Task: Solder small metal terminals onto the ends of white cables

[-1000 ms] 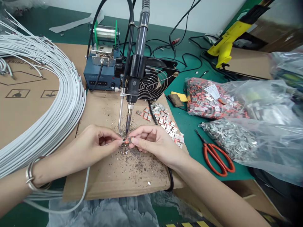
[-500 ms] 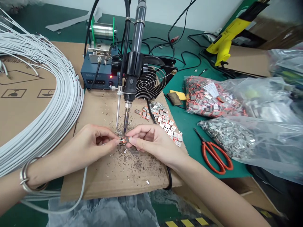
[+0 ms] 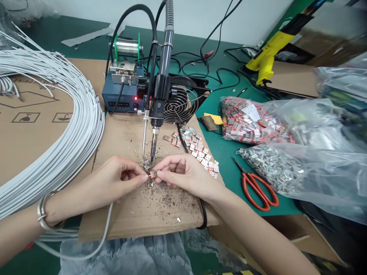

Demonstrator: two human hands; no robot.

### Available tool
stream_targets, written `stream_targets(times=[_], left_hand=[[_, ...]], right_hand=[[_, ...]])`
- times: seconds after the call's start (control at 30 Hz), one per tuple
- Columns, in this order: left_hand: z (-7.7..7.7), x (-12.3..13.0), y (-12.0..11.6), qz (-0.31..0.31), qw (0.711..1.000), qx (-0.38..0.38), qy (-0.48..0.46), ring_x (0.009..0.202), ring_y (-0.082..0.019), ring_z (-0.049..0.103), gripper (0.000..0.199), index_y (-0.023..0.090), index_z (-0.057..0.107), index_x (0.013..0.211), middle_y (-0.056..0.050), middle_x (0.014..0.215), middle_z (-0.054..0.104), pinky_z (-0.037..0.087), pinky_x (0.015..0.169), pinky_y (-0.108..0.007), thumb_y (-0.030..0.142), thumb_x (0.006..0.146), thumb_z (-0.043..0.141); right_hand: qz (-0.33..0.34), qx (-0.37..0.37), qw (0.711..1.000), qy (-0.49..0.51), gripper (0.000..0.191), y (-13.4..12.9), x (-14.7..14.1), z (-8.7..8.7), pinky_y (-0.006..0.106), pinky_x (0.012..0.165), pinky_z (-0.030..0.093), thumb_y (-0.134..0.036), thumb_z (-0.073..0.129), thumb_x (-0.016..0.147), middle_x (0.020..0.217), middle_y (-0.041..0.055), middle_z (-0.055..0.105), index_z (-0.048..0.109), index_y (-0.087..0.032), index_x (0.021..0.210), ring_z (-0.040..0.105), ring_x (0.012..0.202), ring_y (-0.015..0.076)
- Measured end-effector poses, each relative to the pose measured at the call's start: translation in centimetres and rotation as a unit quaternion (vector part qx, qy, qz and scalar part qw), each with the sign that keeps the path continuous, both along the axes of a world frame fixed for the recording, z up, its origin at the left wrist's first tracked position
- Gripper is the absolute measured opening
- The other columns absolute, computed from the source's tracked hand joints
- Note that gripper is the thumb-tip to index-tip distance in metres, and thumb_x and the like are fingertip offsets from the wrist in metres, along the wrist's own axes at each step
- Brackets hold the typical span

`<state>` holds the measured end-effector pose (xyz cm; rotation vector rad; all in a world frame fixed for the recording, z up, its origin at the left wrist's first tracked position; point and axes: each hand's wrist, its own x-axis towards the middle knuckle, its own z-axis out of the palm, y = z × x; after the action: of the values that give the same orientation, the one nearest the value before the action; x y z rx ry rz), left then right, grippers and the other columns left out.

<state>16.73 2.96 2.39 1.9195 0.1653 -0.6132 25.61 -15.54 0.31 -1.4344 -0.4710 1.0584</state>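
Note:
My left hand (image 3: 123, 177) pinches the end of a white cable (image 3: 108, 217), whose length hangs from under the palm and loops down to the left. My right hand (image 3: 183, 173) is closed on a small USB connector (image 3: 152, 174) with an orange-red part. Cable end and connector meet between my fingertips; whether they are joined I cannot tell. Just above them points the tip of a soldering iron (image 3: 154, 143), fixed upright in a stand. A thin metal feed tube (image 3: 144, 139) comes down beside the iron.
Loose USB connectors (image 3: 202, 152) lie on the cardboard (image 3: 126, 217) to the right. A coil of white cables (image 3: 83, 126) fills the left. Behind are a blue solder feeder (image 3: 120, 93), a solder spool (image 3: 126, 46) and a fan (image 3: 180, 107). Red-handled scissors (image 3: 259, 187) and bagged connectors (image 3: 246, 118) lie right.
Both hands have drawn the connector and cable end slightly down, away from the iron's tip. They stay pinched as before. The whole view has shifted a little.

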Motion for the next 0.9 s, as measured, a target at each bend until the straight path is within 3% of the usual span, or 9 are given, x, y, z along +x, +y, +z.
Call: stream_targets(times=[0.13,0.3,0.5,0.57,0.67,0.8,0.87,0.9], left_hand=[[0.5,-1.3,-0.7,-0.062,0.997,-0.030,0.018,0.061,-0.009,0.048,0.020,0.016,0.063,0.077,0.004,0.063,0.055,0.035,0.055,-0.018,0.035,0.080,0.061],[0.7,-3.6,-2.4,-0.043,0.993,-0.095,0.046,0.057,-0.009,0.039,0.017,0.015,0.060,0.075,0.005,0.061,0.050,0.030,0.053,-0.020,0.030,0.083,0.057],[1.1,-5.8,-3.7,-0.063,0.991,-0.109,0.048,0.045,-0.006,0.030,0.024,0.015,0.062,0.080,0.000,0.069,0.060,0.022,0.041,-0.020,0.031,0.090,0.047],[1.3,-6.2,-3.9,-0.060,0.990,-0.115,0.047,0.045,-0.006,0.033,0.025,0.016,0.062,0.084,-0.001,0.073,0.063,0.024,0.041,-0.019,0.033,0.091,0.045],[1.1,-6.8,-4.2,-0.056,0.990,-0.122,0.030,0.056,-0.009,0.049,0.025,0.016,0.063,0.087,-0.002,0.074,0.065,0.034,0.048,-0.017,0.034,0.091,0.045],[-0.8,-8.5,-5.5,-0.064,0.993,-0.088,-0.038,0.073,-0.013,0.061,0.024,0.018,0.067,0.085,-0.002,0.077,0.069,0.044,0.067,-0.020,0.032,0.091,0.048],[-2.0,-9.6,-6.3,-0.110,0.988,-0.026,-0.108,0.079,-0.017,0.063,0.020,0.020,0.069,0.091,-0.002,0.085,0.071,0.046,0.074,-0.023,0.030,0.089,0.052],[-2.4,-10.1,-6.5,-0.132,0.980,0.010,-0.149,0.085,-0.019,0.064,0.019,0.022,0.069,0.096,-0.003,0.091,0.071,0.046,0.079,-0.025,0.030,0.088,0.054]], right_hand=[[0.072,0.048,0.996,-0.001,0.009,-1.0,-0.3,0.9,0.020,0.059,0.046,-0.018,0.067,0.075,0.070,0.0028,0.066,0.065,-0.011,0.080,0.060,0.062,0.0084],[0.080,0.061,0.995,0.012,0.006,-2.5,-2.0,2.5,0.018,0.058,0.046,-0.014,0.065,0.076,0.070,0.0017,0.065,0.066,-0.013,0.081,0.060,0.063,0.0078],[0.075,0.082,0.993,0.044,0.008,-3.7,-4.3,3.0,0.019,0.062,0.048,-0.014,0.064,0.077,0.072,0.0026,0.065,0.066,-0.012,0.084,0.061,0.065,0.0085],[0.074,0.088,0.993,0.039,0.008,-3.9,-4.7,3.0,0.019,0.062,0.047,-0.013,0.064,0.076,0.071,0.0023,0.065,0.066,-0.012,0.084,0.060,0.065,0.0079],[0.069,0.095,0.993,0.028,0.009,-4.2,-5.2,2.9,0.020,0.063,0.047,-0.015,0.064,0.077,0.073,0.0035,0.065,0.065,-0.011,0.085,0.060,0.067,0.0090],[0.119,0.011,0.990,-0.075,0.012,-5.6,-6.1,3.2,0.018,0.048,0.037,-0.021,0.061,0.079,0.057,0.0003,0.056,0.066,-0.011,0.083,0.049,0.050,0.0080],[0.178,-0.048,0.964,-0.191,0.015,-7.0,-6.5,3.4,0.020,0.042,0.029,-0.025,0.058,0.082,0.050,-0.0019,0.047,0.069,-0.013,0.083,0.039,0.044,0.0080],[0.175,-0.064,0.952,-0.243,0.016,-7.9,-6.6,3.5,0.021,0.043,0.029,-0.029,0.060,0.082,0.051,-0.0015,0.045,0.069,-0.016,0.084,0.038,0.045,0.0093]])
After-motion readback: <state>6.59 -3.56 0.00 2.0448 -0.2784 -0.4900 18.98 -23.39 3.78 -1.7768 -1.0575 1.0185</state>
